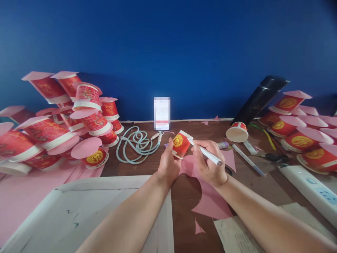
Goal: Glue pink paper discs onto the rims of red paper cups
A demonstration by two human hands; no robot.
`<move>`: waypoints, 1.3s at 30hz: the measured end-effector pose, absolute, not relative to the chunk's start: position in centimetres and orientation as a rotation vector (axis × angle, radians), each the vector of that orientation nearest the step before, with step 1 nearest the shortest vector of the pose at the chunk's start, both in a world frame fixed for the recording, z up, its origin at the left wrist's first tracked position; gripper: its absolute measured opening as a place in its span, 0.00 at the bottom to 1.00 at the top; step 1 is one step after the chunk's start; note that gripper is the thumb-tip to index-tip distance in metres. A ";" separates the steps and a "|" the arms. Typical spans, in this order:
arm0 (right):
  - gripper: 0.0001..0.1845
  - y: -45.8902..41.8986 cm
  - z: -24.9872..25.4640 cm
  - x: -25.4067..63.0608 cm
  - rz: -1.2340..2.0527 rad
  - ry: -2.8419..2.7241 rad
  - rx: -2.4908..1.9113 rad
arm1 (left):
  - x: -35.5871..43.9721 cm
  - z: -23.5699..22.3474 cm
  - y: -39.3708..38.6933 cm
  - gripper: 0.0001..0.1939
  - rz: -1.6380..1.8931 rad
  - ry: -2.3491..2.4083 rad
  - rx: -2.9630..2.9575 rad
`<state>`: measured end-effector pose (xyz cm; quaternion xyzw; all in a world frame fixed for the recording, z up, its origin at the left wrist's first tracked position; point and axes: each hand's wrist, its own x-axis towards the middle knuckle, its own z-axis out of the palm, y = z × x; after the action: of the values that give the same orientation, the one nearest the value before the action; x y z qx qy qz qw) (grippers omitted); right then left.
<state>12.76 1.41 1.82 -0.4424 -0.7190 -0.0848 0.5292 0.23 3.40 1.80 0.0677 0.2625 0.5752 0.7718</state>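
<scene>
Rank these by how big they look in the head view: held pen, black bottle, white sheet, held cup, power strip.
1. White sheet
2. Black bottle and power strip: too alike to rank; the strip is nearer and cut off
3. Held cup
4. Held pen

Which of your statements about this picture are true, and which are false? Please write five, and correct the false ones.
1. The left hand holds a red cup with a gold design. True.
2. The right hand has an empty grip. False: it holds a white pen, its tip at the cup.
3. A pale blue cord lies looped on the brown table. True.
4. The power strip is at the far left of the picture. False: the white power strip is at the right.
5. Several cups in the left stack have pink paper pieces on them. True.
</scene>
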 end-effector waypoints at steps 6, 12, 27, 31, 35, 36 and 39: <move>0.10 1.4 1.9 12.7 -0.209 -1.734 -1.061 | 0.3 1.4 3.6 0.19 1.273 0.587 0.172; 0.09 1.4 1.9 12.7 -0.210 -1.736 -1.065 | 0.3 1.6 3.5 0.18 1.259 0.560 0.152; 0.09 1.4 1.9 12.8 -0.218 -1.750 -1.060 | -0.3 2.1 3.7 0.16 1.225 0.547 0.044; 0.08 1.4 1.8 12.8 -0.218 -1.749 -1.071 | -0.3 1.6 3.9 0.15 1.248 0.545 0.053; 0.08 1.4 1.8 12.8 -0.224 -1.755 -1.070 | -0.2 1.3 4.0 0.15 1.273 0.558 0.033; 0.08 1.4 1.8 12.8 -0.228 -1.755 -1.066 | -0.2 1.3 4.0 0.16 1.275 0.556 0.031; 0.09 1.4 1.8 12.8 -0.229 -1.755 -1.061 | -0.2 1.1 4.0 0.16 1.275 0.533 0.040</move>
<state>12.82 1.44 1.76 -0.4411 -0.7299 -0.0952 0.5134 -0.24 4.03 1.13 0.0184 0.2460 0.5878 0.7705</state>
